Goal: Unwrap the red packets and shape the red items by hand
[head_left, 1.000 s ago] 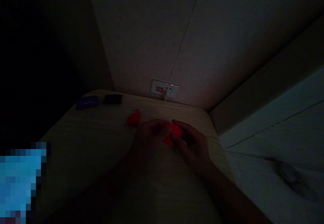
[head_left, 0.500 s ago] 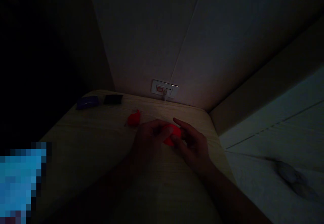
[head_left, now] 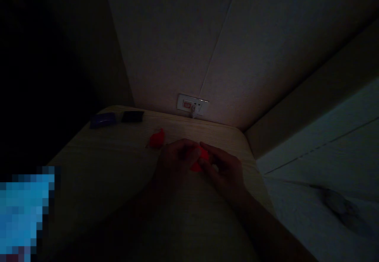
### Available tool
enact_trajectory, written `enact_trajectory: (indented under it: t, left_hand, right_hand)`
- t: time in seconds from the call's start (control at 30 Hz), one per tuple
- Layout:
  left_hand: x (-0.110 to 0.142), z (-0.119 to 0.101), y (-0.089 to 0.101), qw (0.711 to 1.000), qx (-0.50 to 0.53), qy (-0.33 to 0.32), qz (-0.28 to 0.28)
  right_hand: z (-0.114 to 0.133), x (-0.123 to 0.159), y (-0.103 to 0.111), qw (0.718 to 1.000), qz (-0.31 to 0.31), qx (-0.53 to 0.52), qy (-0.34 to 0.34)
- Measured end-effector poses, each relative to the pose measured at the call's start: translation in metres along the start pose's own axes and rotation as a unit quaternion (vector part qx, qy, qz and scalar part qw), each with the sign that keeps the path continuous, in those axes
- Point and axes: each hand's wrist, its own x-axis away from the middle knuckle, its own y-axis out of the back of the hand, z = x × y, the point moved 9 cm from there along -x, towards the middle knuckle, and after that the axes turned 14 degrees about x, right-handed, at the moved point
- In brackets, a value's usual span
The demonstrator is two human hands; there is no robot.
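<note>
Between both hands is a flattened, rounded red piece [head_left: 195,166] that looks like modelling clay; the dim light hides its details. My left hand [head_left: 174,159] is closed on its left side, thumb lying across the front. My right hand [head_left: 226,169] pinches the right side, with thumb in front and fingers behind the top edge. Left of my left hand, a crumpled red scrap [head_left: 156,139], perhaps a wrapper, rests on the wooden tabletop [head_left: 189,222].
A purple packet [head_left: 102,120] and a black rectangular packet [head_left: 132,116] lie at the table's far left. A wall socket plate [head_left: 193,103] with a switch and a plug sits just above the back edge. A blurred blue patch [head_left: 20,210] fills the lower left.
My right hand's fingers have come down and inward onto the red piece, whose visible part looks smaller. My left hand stays nearly in place.
</note>
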Motion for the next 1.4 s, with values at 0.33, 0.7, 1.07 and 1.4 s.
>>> enact_trajectory:
  t: [0.33, 0.7, 1.07, 1.4]
  left_hand:
    - [-0.001, 0.005, -0.001, 0.999, 0.022, 0.025, -0.001]
    - [-0.001, 0.008, -0.002, 0.997, 0.068, 0.036, 0.001]
    - [-0.001, 0.008, -0.003, 0.996, 0.076, 0.044, 0.000]
    - [-0.001, 0.007, 0.001, 0.996, 0.083, 0.030, -0.026]
  right_hand:
    - [-0.005, 0.001, 0.000, 1.000, 0.000, -0.016, -0.010]
    - [-0.011, 0.000, -0.002, 0.996, 0.006, -0.078, -0.052]
    - [-0.009, 0.001, -0.002, 0.998, 0.002, -0.060, -0.035]
    - [-0.006, 0.002, 0.001, 0.999, -0.012, -0.029, -0.026]
